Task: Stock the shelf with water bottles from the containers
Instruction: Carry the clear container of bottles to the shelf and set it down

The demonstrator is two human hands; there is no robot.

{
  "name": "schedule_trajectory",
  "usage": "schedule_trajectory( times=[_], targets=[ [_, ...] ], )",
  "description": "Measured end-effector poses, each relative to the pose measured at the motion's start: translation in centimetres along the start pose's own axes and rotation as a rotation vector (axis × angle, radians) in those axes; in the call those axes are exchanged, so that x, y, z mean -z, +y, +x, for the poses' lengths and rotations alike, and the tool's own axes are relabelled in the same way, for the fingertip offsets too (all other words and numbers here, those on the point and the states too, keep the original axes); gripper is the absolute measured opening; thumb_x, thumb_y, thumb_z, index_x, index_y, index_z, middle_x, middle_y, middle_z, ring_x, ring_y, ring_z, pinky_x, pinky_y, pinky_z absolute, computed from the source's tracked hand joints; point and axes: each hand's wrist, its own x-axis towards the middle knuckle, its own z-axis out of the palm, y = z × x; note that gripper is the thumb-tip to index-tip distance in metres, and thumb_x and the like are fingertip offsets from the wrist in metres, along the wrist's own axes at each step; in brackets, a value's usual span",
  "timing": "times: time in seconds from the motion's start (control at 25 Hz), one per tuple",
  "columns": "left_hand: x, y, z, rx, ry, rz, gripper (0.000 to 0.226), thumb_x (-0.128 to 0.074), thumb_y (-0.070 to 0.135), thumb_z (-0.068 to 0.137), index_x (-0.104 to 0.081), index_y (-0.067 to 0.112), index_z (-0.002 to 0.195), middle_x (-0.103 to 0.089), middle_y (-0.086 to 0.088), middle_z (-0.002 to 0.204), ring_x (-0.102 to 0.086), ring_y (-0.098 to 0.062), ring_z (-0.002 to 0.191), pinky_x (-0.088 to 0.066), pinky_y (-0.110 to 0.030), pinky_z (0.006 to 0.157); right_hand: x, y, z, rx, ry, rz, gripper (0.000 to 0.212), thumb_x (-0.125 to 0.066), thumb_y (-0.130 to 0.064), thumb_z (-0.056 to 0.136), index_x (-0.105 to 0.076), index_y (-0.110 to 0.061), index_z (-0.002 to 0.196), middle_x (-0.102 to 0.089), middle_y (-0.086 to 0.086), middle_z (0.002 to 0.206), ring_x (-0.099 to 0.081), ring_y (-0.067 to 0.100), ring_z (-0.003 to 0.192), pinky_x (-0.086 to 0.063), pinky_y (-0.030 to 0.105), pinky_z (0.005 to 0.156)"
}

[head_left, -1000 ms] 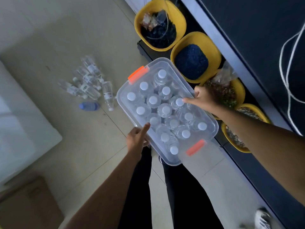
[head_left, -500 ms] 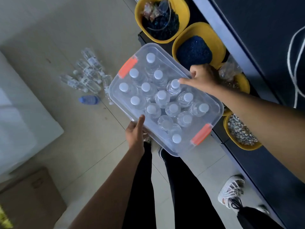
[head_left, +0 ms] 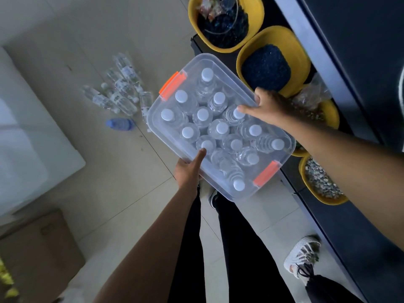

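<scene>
Head view: the clear bin (head_left: pixel 282 136) of capped water bottles (head_left: pixel 222 127) is carried level between both hands, likely so nothing tips. The left hand (head_left: pixel 189 169) grips the near long rim, thumb extended; the right hand (head_left: pixel 265 108) curls over the far rim beside the shelf (head_left: pixel 341 215). No label is readable.

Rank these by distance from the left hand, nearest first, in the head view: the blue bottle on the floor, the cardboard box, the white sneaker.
From the left hand:
1. Blue bottle, lying on the floor up and to the left.
2. Cardboard box, bottom left corner.
3. White sneaker, lower right by the shelf.
</scene>
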Motion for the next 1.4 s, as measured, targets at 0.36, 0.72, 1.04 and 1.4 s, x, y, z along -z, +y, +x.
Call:
schedule_trajectory(
  times=[0.36, 0.72, 1.04, 1.4],
  targets=[
    [0.1, 2.0, -1.0, 0.123, 0.044, 0.136, 0.073, -0.085, 0.067, 0.059, -0.059, 0.013, 0.101, -0.067, -0.004, 0.086, -0.067, -0.023, 0.072, -0.061, -0.039, 0.068, -0.8, -1.0, -2.8, -0.06, 0.0, -0.102, 0.08, -0.065, -0.065, 0.085, -0.047, -0.006, 0.135, -0.052, 0.018, 0.136, -0.051, 0.04, 0.125, -0.05, 0.054, 0.095],
    [4.1, 8.8, -5.4, -0.06, 0.019, 0.253, 0.102, -0.086, 0.063, 0.054, -0.046, 0.013, 0.134, -0.059, -0.009, 0.131, -0.058, -0.03, 0.116, -0.05, -0.049, 0.102, 1.2, -6.7, -14.5, -0.163, 0.155, 0.071, 0.084, -0.065, -0.048, 0.09, -0.03, -0.01, 0.156, -0.04, 0.016, 0.156, -0.042, 0.039, 0.14, -0.042, 0.053, 0.108],
    [3.6, 17.0, -21.8, -0.589, -0.438, 0.459, 0.067, -0.076, 0.056, 0.082, -0.055, 0.015, 0.131, -0.057, -0.002, 0.13, -0.056, -0.023, 0.119, -0.042, -0.032, 0.093, 7.8, -15.6, -31.9, -0.322, 0.677, 0.662, 0.066, -0.068, -0.035, 0.096, -0.045, -0.004, 0.149, -0.05, 0.018, 0.149, -0.046, 0.03, 0.139, -0.037, 0.036, 0.109],
    [1.7, 10.8, -46.4, -0.863, -1.207, 0.706, 0.039, -0.072, 0.033, 0.093, -0.061, 0.011, 0.123, -0.067, -0.003, 0.118, -0.064, -0.01, 0.103, -0.046, -0.005, 0.071, 5.6, -21.4, -55.9, -0.655, 1.403, 1.078, 0.053, -0.059, -0.056, 0.091, -0.055, -0.032, 0.139, -0.057, -0.013, 0.136, -0.058, 0.003, 0.123, -0.052, 0.029, 0.097]
  ],
)
